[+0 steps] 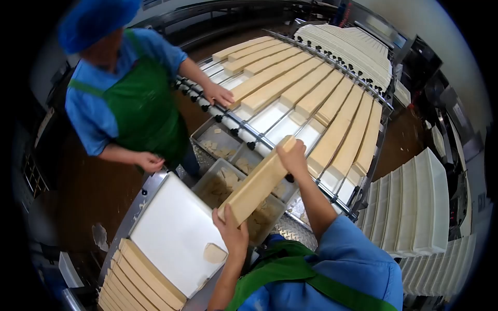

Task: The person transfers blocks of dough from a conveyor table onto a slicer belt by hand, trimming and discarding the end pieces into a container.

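A long pale-yellow cheese block [258,182] is held at a slant between my two hands, above the scrap tubs. At its lower near end, my left hand [232,231] is closed around the block. My right hand [294,157] grips its upper far end, close to the edge of the slatted table. More long blocks [282,78] lie side by side in the lanes of that table. To the left of my left hand is a white board [171,220] with a thin, pale scrap [214,253] on it. Several blocks [148,274] rest in a row at the board's near end.
A co-worker [140,103] in a green apron stands across at the left, one hand on a block. Grey tubs [207,189] of pale scraps sit below, between board and table. A metal rail with black knobs [251,145] edges the table. White stacked trays [410,202] stand right.
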Demonstrator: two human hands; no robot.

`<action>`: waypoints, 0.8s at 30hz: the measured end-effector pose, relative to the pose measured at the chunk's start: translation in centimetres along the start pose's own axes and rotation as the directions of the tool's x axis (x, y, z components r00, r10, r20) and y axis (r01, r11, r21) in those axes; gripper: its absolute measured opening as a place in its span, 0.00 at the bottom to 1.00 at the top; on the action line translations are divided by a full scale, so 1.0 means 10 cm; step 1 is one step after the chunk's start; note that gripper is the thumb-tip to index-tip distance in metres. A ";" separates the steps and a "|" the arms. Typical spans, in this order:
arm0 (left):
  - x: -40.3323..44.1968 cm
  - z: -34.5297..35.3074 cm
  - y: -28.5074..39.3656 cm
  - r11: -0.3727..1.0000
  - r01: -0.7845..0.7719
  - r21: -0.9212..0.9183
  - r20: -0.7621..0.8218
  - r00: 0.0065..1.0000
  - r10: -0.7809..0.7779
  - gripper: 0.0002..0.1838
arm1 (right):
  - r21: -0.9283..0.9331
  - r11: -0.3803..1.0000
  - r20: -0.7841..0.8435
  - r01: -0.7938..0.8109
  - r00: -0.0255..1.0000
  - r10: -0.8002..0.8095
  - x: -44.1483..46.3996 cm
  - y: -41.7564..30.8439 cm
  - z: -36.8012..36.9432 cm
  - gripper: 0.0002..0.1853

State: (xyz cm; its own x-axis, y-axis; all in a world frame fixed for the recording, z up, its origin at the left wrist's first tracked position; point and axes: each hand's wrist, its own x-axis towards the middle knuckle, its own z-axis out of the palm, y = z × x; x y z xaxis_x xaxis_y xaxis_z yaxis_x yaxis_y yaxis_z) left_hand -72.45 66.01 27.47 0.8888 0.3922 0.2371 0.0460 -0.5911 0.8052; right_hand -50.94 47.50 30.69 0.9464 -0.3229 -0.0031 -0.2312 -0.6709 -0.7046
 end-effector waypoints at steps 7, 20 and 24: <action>0.57 0.37 0.63 0.964 -0.202 -0.172 0.250 0.938 0.241 0.37 | -0.473 0.880 0.190 0.044 0.980 0.053 1.31 0.64 -0.45 0.34; 0.83 0.96 0.82 0.983 -0.129 -0.133 0.328 0.930 0.166 0.32 | -0.484 0.870 0.134 0.093 0.991 -0.032 1.91 1.03 -0.32 0.32; 0.89 1.20 0.86 0.976 -0.136 -0.168 0.366 0.911 0.190 0.31 | -0.546 0.825 0.023 0.145 0.987 -0.158 1.91 1.10 -0.34 0.27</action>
State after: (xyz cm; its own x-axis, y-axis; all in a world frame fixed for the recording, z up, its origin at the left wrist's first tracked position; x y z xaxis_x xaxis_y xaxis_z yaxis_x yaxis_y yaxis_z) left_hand -58.70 55.97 30.05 0.9854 -0.0133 0.1697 -0.1525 -0.5119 0.8454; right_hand -36.17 31.67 25.29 0.9760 -0.1975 0.0916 -0.1771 -0.9648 -0.1943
